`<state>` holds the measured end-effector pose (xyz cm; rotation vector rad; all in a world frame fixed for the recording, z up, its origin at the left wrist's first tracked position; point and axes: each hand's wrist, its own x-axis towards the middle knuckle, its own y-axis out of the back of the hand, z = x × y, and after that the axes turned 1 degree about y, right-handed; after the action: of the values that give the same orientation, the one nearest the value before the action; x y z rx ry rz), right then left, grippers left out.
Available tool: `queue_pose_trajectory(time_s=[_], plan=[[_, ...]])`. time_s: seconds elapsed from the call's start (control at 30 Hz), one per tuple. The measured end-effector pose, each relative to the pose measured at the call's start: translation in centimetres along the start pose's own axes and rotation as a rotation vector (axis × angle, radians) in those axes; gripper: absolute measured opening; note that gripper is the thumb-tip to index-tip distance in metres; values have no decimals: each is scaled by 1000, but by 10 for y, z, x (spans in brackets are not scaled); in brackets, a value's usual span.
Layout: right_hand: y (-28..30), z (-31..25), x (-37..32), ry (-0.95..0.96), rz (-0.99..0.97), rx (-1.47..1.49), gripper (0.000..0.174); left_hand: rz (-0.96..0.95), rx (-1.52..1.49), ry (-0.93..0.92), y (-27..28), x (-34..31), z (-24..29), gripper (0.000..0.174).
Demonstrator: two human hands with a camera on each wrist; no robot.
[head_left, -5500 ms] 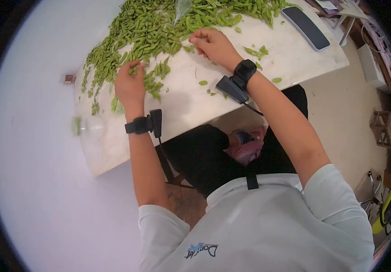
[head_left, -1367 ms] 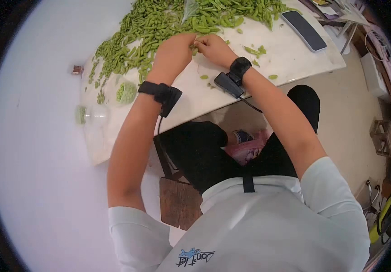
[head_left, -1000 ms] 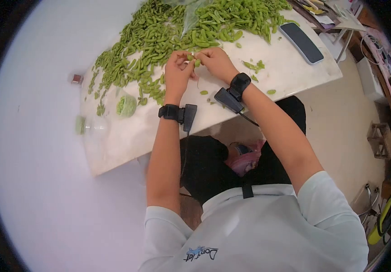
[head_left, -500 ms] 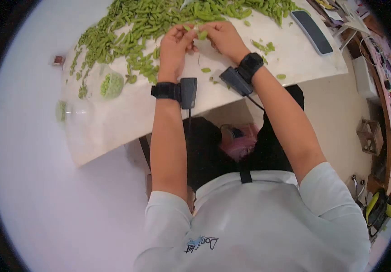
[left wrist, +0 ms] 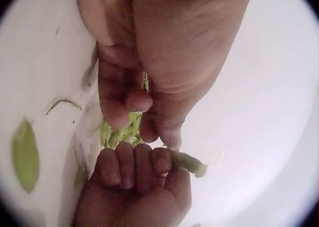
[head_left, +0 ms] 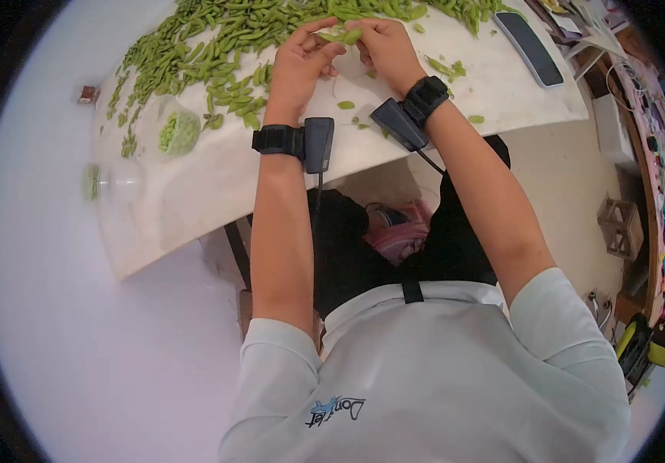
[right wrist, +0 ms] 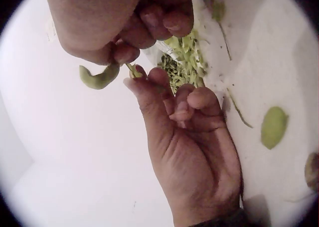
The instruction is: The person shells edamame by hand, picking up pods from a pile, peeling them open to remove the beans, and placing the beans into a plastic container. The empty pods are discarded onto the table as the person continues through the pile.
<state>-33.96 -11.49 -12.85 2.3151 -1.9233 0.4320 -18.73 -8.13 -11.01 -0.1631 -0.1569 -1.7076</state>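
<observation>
My right hand pinches a curved green pod between thumb and fingers; its other fingers are curled in. Facing it, my left hand holds a small green piece between the tips of thumb and forefinger, right beside the pod. The two hands' fingertips nearly meet at the near edge of a large pile of green pods. In the left wrist view the pod sticks out from my right hand, close to the thumb tip of my left hand.
A clear container of light green beans stands left on the white table, with a clear bottle lying nearer the left edge. A dark-faced device lies at the right. Loose pods and stems are scattered below my hands.
Since the earliest frame my hands have come together, and each has taken hold of something green. Over the last half second the left forefinger has straightened, and the head view has shifted slightly.
</observation>
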Motion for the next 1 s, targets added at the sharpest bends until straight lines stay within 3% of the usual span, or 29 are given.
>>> queue_pose_trajectory(time_s=[0.27,0.47,0.57,1.0], plan=[[-1,-7,-4,-164,-51,53,23,-4,16,-9,0,1,-2,35],[1,-4,-1,-155,-99,16,21,-7,35,-19,0,0,-3,36],[1,1,0,8,-98,-112,28,2,47,-5,2,1,-6,36],[-3,-12,-4,-39,-237,-187,28,101,32,-107,-8,0,-8,36]])
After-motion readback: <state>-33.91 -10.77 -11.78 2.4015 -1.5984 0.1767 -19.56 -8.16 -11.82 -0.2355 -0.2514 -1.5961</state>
